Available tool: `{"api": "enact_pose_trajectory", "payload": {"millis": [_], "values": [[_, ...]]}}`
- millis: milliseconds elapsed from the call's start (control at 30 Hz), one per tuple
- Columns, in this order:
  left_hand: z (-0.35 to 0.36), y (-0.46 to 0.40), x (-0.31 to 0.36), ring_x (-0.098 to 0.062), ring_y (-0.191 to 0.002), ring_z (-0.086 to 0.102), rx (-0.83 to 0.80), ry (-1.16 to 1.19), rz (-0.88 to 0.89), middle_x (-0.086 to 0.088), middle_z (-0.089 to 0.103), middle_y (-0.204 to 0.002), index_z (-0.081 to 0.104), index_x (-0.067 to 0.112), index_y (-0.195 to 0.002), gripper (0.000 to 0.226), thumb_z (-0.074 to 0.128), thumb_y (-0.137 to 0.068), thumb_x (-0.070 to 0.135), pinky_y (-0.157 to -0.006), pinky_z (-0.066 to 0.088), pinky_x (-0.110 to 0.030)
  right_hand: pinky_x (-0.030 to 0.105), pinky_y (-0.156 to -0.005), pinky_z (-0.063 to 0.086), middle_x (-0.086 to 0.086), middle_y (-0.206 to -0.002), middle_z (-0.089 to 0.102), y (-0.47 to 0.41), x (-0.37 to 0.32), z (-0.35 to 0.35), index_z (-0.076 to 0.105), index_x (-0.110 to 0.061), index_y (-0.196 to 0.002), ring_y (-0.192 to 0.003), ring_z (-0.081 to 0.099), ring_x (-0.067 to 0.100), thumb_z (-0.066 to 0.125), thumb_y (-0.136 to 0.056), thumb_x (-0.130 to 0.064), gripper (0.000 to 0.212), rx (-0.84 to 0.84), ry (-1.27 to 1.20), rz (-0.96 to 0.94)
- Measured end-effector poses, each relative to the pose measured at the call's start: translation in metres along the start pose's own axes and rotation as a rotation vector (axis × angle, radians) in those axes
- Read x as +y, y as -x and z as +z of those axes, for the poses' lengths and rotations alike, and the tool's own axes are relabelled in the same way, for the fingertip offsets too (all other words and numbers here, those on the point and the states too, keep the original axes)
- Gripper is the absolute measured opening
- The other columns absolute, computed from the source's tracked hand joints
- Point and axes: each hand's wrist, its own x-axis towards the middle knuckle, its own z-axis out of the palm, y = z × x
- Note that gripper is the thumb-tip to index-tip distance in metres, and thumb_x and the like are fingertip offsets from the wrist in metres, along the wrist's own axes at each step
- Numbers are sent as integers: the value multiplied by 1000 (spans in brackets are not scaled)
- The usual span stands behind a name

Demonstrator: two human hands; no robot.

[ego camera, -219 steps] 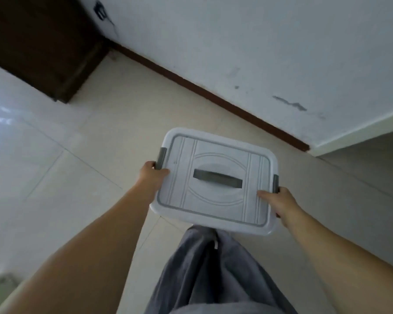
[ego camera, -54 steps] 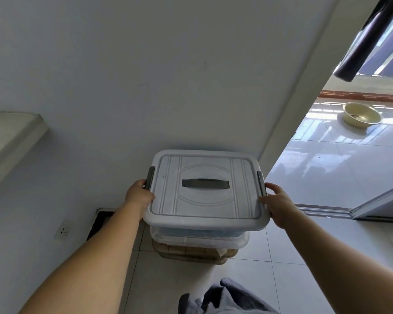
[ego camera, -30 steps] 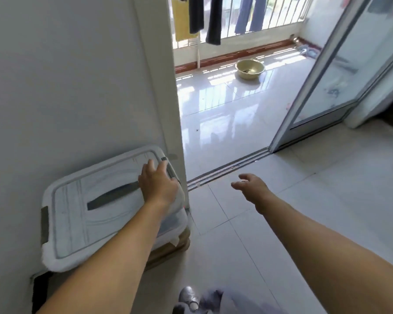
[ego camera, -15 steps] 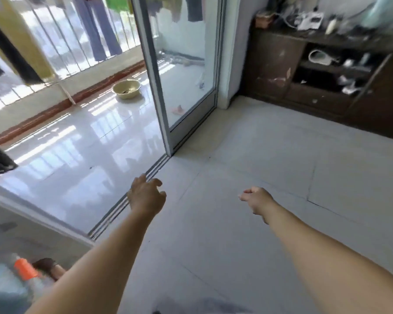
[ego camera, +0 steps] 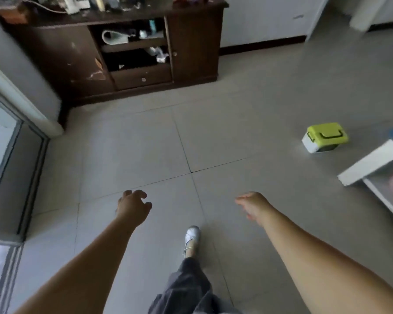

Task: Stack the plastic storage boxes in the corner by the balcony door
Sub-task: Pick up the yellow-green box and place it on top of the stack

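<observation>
Head view: both forearms stretched forward above the tiled floor (ego camera: 213, 123). Left hand (ego camera: 132, 206) palm down, fingers loosely curled and spread, holding nothing. Right hand (ego camera: 253, 206) relaxed, empty, fingers together. Farther right, green-lidded storage box (ego camera: 325, 137) alone on the floor, beyond reach. Dark wooden cabinet (ego camera: 123, 46) against far wall.

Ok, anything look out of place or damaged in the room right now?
One box is off by itself: the green-lidded storage box sits alone on the floor tiles, not in any stack. The dark wooden cabinet has chipped, scuffed patches on its left door. Both the left hand and right hand hold nothing.
</observation>
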Motion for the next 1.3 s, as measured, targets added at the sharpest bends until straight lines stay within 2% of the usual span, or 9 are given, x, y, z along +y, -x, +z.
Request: {"api": "enact_pose_trajectory", "payload": {"millis": [100, 367, 533, 600, 700, 867, 1000, 1133, 1300], "values": [[14, -58, 71, -32, -126, 46, -58, -44, 117, -14, 44, -141, 57, 13, -126, 40, 59, -87, 24, -106, 39, -42, 27, -67, 39, 18, -101, 65, -40, -12, -46, 65, -4, -112, -84, 54, 23, 62, -86, -19, 30, 84, -95, 72], [36, -171, 253, -33, -110, 58, -251, -55, 203, -16, 57, -124, 62, 13, -119, 34, 59, -86, 22, -92, 51, -40, 27, -76, 40, 5, -84, 55, -130, -60, -151, 62, -8, -120, -77, 51, 19, 59, -88, -16, 33, 236, -342, 123], [85, -198, 369, -30, -109, 58, -362, -102, 297, -14, 54, -128, 59, 14, -121, 35, 57, -87, 22, -78, 46, -30, 25, -63, 38, 5, -73, 51, -181, -58, -227, 59, -20, -80, -68, 48, 17, 58, -88, -15, 10, 298, -543, 226], [117, -210, 425, -29, -112, 57, -387, -136, 335, -13, 51, -131, 57, 14, -124, 37, 56, -88, 23, -75, 41, -28, 28, -68, 40, 6, -75, 52, -213, -51, -271, 59, -20, -81, -72, 50, 19, 59, -88, -16, 9, 333, -585, 251], [148, -216, 495, -30, -110, 57, -410, -148, 351, -12, 51, -131, 54, 14, -127, 39, 55, -89, 24, -75, 43, -29, 29, -71, 43, 7, -81, 55, -250, -43, -327, 59, -17, -95, -84, 51, 20, 58, -89, -17, 6, 363, -608, 273], [188, -222, 618, -31, -109, 58, -436, -127, 359, -14, 51, -132, 53, 12, -128, 41, 56, -89, 23, -77, 43, -30, 25, -59, 40, 6, -70, 52, -305, -38, -438, 59, -16, -77, -69, 49, 19, 58, -86, -16, 10, 335, -537, 350], [215, -232, 712, -30, -108, 59, -457, -93, 430, -14, 52, -130, 54, 11, -127, 40, 57, -89, 23, -75, 40, -27, 30, -65, 39, 7, -67, 50, -356, -46, -518, 63, 5, -92, -72, 47, 22, 54, -86, -14, 21, 420, -516, 340], [239, -260, 786, -30, -106, 60, -496, -83, 436, -15, 54, -129, 55, 11, -126, 40, 58, -88, 23, -75, 43, -28, 26, -60, 40, 7, -72, 52, -407, -65, -566, 55, -16, -69, -73, 49, 20, 54, -88, -13, 19, 379, -541, 364], [274, -322, 879, -31, -114, 56, -549, -79, 393, -15, 55, -132, 54, 7, -126, 40, 57, -89, 21, -92, 44, -32, 24, -57, 39, 6, -77, 50, -486, -91, -627, 52, -18, -75, -79, 49, 17, 54, -91, -12, 16, 405, -620, 366]]}}
